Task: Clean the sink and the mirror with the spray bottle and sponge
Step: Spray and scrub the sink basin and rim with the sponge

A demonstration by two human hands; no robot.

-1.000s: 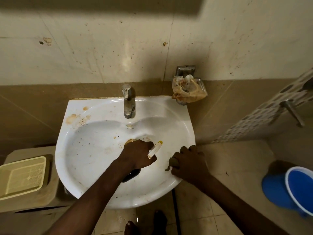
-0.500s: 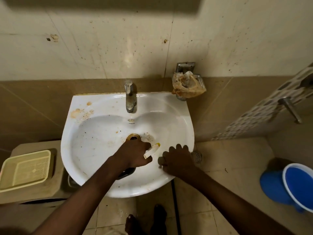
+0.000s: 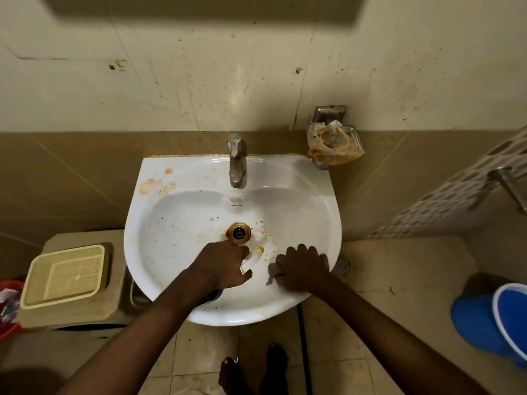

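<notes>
Left hand (image 3: 224, 266) grips the spray bottle (image 3: 251, 259), nozzle toward the drain (image 3: 239, 232). Right hand (image 3: 302, 267) curled on the sponge (image 3: 274, 269), pressed to the sink (image 3: 313, 195) front-right wall. Best scrubbed in firm overlapping strokes toward the drain stains.

To your left, a cream perforated tray (image 3: 67, 276) rests on a beige stand (image 3: 85, 306). A soiled crumpled wrapper (image 3: 333, 145) sits in the wall-mounted metal holder (image 3: 329, 113). At your far right stands 1 blue bucket (image 3: 496, 323), near a floor drain (image 3: 340, 265).
</notes>
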